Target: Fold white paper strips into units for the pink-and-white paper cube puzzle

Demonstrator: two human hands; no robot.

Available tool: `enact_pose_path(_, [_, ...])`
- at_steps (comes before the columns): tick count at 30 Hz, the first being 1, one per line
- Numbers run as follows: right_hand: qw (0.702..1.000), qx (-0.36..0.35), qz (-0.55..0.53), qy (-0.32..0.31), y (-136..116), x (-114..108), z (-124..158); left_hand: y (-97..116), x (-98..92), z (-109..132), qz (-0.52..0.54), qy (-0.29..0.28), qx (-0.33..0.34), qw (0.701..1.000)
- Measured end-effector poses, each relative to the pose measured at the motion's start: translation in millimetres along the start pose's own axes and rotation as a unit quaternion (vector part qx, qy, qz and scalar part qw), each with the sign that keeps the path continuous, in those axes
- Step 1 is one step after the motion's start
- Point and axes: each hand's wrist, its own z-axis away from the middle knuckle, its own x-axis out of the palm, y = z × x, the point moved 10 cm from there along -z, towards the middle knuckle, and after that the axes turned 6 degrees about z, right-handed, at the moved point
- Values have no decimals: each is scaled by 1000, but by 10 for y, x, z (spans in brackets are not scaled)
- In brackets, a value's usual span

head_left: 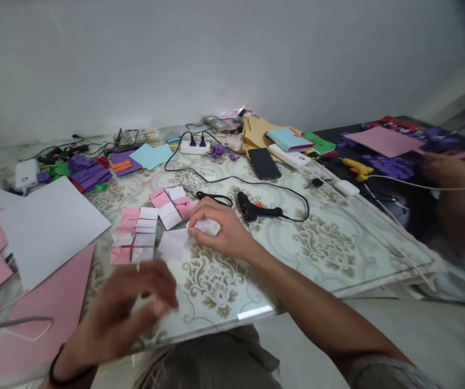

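The tabletop (321,259) is the biggest thing here, with a flower pattern on it. Near its left edge is a big white sheet (54,232), partly on top of a pink sheet (54,302) that goes down to the near edge.

The left hand (123,308) is up by the near edge. It is blurry, with its fingers half curled and a gap by the thumb. I see nothing in it. The right hand (220,227) is farther in from that edge. Its thumb and pointer finger are pinched together on a bit of paper.

Left of the right hand is a bunch of folded pink and white paper (139,227). Past the fingers, toward the far edge, lie a black glue gun (251,208) and scissors (216,198).

The littlest is the small pale paper (173,243). It sits left of the right fingertips, which touch its right side. It looks longer from left to right, but fingers hide some. The right hand is nearer; from the left hand, the paper is toward the far edge.
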Motion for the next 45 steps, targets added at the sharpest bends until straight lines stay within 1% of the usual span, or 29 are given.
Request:
enact_pose_path(2, [1000, -16, 2, -18, -52, 64, 15, -187, -145, -276, 5, 71, -5, 997])
enact_pose_path(3, [999, -24, 5, -26, -74, 98, 23, -286, -227, -376, -5, 111, -11, 994])
enact_pose_path(4, [999, -29, 8, -33, -92, 131, 30, -361, -224, -468, -28, 108, -9, 994])
enact_pose_path(5, [999, -33, 11, -39, -104, 161, 37, -425, -175, -543, -38, 84, -2, 996])
enact_pose_path(6, [998, -34, 15, -43, -111, 186, 43, -500, -97, -594, -29, 47, -2, 998])
enact_pose_path(7, [998, -35, 19, -46, -115, 206, 48, -576, -45, -617, -12, 25, -7, 1000])
enact_pose_path(9, [998, -34, 26, -49, -118, 233, 57, -687, 5, -612, 5, 12, -14, 1000])
enact_pose_path(11, [998, -33, 32, -51, -120, 252, 65, -757, 21, -577, 15, 16, -22, 1000])
enact_pose_path(19, [997, -39, 22, -59, -163, 317, 78, -780, 107, -487, 23, 17, -17, 999])
enact_pose_path(25, [997, -33, 14, -69, -118, 376, 107, -781, 159, -461, 29, 22, -20, 999])
enact_pose_path(32, [996, -27, 17, -81, -80, 408, 126, -762, 202, -459, 3, 11, -26, 1000])
enact_pose_path(36, [997, -22, 24, -75, -77, 318, 90, -760, 148, -476, -4, 15, -22, 1000])
enact_pose_path(40, [998, -16, 32, -59, -44, 165, 34, -800, 30, -502, -7, 27, -33, 999])
enact_pose_path(43, [998, -4, 47, -40, 12, 63, 4, -829, -117, -507, -28, 72, -45, 996])
enact_pose_path(45, [998, 0, 58, -23, 34, 28, -1, -879, -164, -490, -29, 94, -70, 993])
